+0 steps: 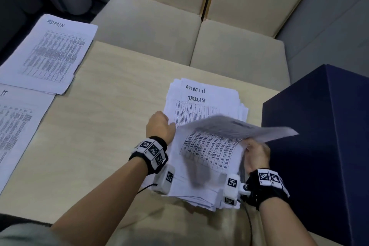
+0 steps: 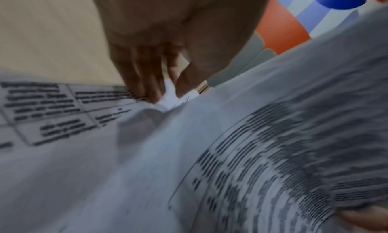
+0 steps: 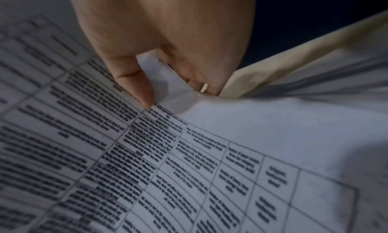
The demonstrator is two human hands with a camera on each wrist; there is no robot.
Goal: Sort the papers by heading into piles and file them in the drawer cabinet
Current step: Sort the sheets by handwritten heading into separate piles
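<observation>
Desk (image 1: 99, 126): R fingers (image 3: 199, 65) pinch lifted sheet (image 1: 215, 146); L fingers (image 2: 142, 74) pinch "ADMIN TASKLIST" stack (image 1: 191, 110).

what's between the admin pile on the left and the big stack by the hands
Only bare table between admin pile and big stack, seen in the head view.

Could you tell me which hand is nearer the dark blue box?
Right. The right hand, holding the sheet, is beside the box; the left hand is across the stack.

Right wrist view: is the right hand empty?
No: the right hand pinches the edge of a printed sheet between thumb and fingers.
</observation>
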